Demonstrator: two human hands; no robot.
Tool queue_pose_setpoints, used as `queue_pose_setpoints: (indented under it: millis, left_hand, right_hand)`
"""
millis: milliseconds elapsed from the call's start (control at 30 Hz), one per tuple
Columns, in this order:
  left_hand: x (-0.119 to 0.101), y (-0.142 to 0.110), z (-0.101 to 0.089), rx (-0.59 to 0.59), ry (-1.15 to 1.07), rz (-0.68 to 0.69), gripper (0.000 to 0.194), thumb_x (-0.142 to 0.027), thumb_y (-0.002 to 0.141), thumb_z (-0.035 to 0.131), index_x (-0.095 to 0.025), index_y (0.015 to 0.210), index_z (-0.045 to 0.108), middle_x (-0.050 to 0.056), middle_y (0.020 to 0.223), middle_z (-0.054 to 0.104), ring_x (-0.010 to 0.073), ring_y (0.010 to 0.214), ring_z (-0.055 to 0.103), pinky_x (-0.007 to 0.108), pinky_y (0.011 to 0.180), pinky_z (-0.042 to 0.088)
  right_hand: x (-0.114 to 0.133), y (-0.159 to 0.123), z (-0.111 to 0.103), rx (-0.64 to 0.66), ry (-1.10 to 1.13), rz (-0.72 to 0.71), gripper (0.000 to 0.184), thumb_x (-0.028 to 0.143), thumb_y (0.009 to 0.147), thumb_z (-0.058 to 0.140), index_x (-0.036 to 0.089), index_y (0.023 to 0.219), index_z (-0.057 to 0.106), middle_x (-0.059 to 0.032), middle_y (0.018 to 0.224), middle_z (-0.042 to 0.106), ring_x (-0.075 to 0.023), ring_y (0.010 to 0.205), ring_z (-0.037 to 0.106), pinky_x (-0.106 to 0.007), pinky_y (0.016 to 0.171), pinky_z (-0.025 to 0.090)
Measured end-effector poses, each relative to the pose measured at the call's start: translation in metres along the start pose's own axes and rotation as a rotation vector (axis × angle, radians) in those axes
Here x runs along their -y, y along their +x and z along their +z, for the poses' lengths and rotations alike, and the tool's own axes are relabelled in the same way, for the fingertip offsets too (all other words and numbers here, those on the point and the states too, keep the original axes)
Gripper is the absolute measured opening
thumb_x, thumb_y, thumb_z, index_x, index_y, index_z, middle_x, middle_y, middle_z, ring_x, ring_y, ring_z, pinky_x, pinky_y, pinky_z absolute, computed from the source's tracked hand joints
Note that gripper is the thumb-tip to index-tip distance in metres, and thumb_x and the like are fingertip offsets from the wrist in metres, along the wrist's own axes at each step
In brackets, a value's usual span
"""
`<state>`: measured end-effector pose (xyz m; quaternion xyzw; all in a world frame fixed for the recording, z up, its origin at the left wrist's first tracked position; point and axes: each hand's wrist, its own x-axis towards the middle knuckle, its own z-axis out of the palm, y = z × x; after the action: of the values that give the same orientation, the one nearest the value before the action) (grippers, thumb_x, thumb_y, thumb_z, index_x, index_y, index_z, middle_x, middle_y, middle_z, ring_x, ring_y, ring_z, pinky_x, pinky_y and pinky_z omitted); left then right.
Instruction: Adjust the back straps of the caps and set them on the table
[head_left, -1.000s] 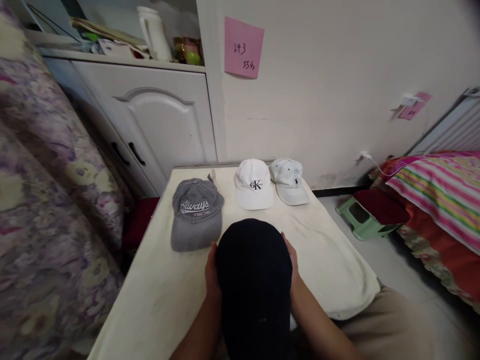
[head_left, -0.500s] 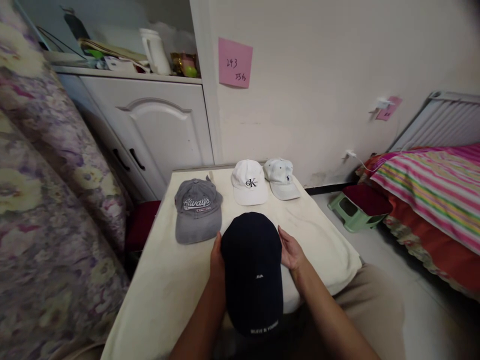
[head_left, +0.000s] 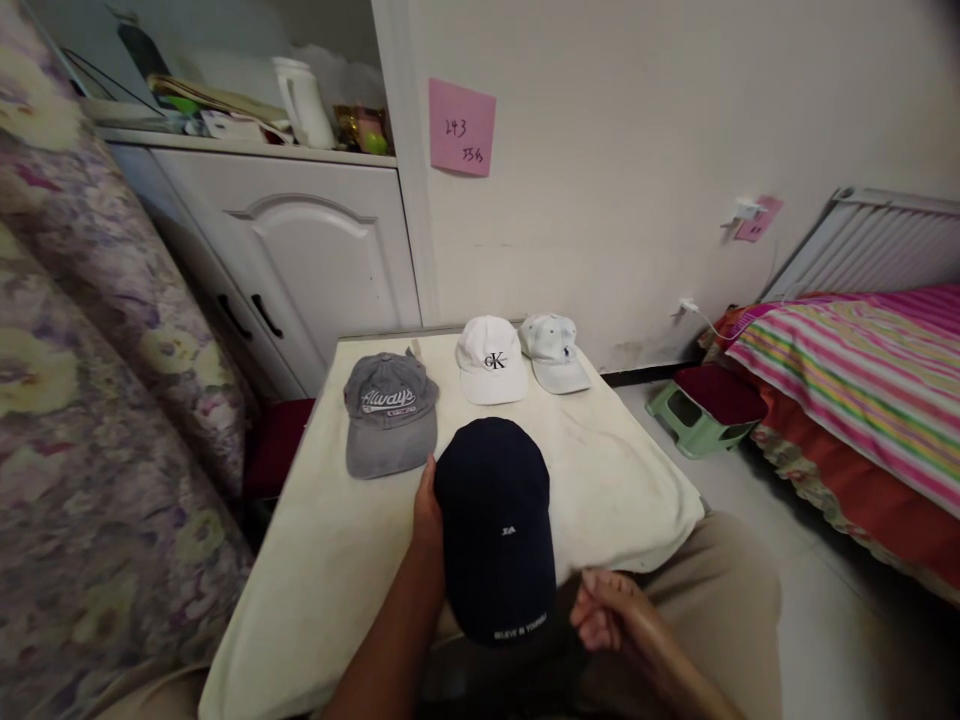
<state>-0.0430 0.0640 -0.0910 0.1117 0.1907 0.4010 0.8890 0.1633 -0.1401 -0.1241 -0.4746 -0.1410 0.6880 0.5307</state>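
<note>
A navy baseball cap (head_left: 495,520) with white lettering on its brim lies in front of me, brim toward my body. My left hand (head_left: 429,510) grips its left side; most of those fingers are hidden beneath the cap. To the right of the brim, my right hand (head_left: 604,608) is apart from the cap, its fingers curled in with nothing visible in them. A grey cap (head_left: 391,415) reading "Always" rests left of the navy one. Farther back sit a white cap (head_left: 491,362) with a "CK" logo and a pale cap (head_left: 555,353) with a small dark emblem.
The caps are on a table with a cream cover (head_left: 330,560). A white cabinet (head_left: 322,240) and a wall stand behind it. Floral curtain (head_left: 97,400) hangs at left. A green stool (head_left: 705,410) and a bed with a striped cover (head_left: 862,370) are at right.
My right hand has let go of the navy cap's right side and moved down toward me, its fingers curling. My left hand still holds the cap. The view has shifted slightly.
</note>
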Motion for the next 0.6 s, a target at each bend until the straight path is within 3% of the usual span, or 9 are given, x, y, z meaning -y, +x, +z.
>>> queue_pose_setpoints:
  millis: [133,200,300,433,600]
  left_hand:
    - [0.001,0.001,-0.003,0.073,0.020,-0.064,0.067,-0.062,0.094,0.043,-0.013,0.135,0.062,0.014,0.127,0.070,0.0353,0.128,0.058,0.053,0.116,0.033]
    - [0.000,0.002,-0.004,0.091,0.017,-0.063,0.068,-0.063,0.094,0.042,-0.014,0.137,0.060,0.013,0.129,0.069,0.0356,0.129,0.057,0.053,0.116,0.032]
    - [0.000,0.003,-0.006,0.133,0.018,-0.056,0.068,-0.064,0.094,0.041,-0.014,0.135,0.062,0.014,0.132,0.067,0.0365,0.129,0.057,0.053,0.115,0.033]
    - [0.000,0.005,-0.010,0.210,0.027,-0.072,0.067,-0.064,0.093,0.042,-0.015,0.134,0.062,0.013,0.133,0.066,0.0358,0.129,0.056,0.051,0.115,0.034]
    - [0.000,0.004,-0.008,0.216,0.036,-0.078,0.066,-0.063,0.095,0.040,-0.014,0.132,0.063,0.012,0.131,0.068,0.0347,0.130,0.056,0.050,0.115,0.035]
  right_hand:
    - [-0.040,-0.003,0.017,0.175,0.319,0.092,0.029,0.036,0.077,0.083,0.016,0.094,0.072,-0.0061,0.090,0.079,-0.0142,0.080,0.073,-0.023,0.072,0.054]
    - [-0.049,0.002,0.029,0.282,0.460,0.109,0.036,0.031,0.072,0.086,0.020,0.103,0.071,-0.0045,0.107,0.077,-0.0163,0.099,0.071,-0.027,0.089,0.052]
    - [-0.053,0.011,0.042,0.327,0.559,0.077,0.036,0.026,0.072,0.086,0.019,0.105,0.072,-0.0041,0.117,0.075,-0.0180,0.114,0.067,-0.032,0.106,0.044]
    - [-0.051,0.014,0.052,0.308,0.573,0.044,0.030,0.021,0.078,0.081,0.017,0.106,0.072,-0.0040,0.115,0.076,-0.0179,0.111,0.069,-0.032,0.107,0.044]
    - [-0.046,0.011,0.052,0.335,0.567,0.008,0.030,0.017,0.079,0.080,0.018,0.107,0.072,-0.0030,0.112,0.077,-0.0167,0.106,0.071,-0.030,0.101,0.048]
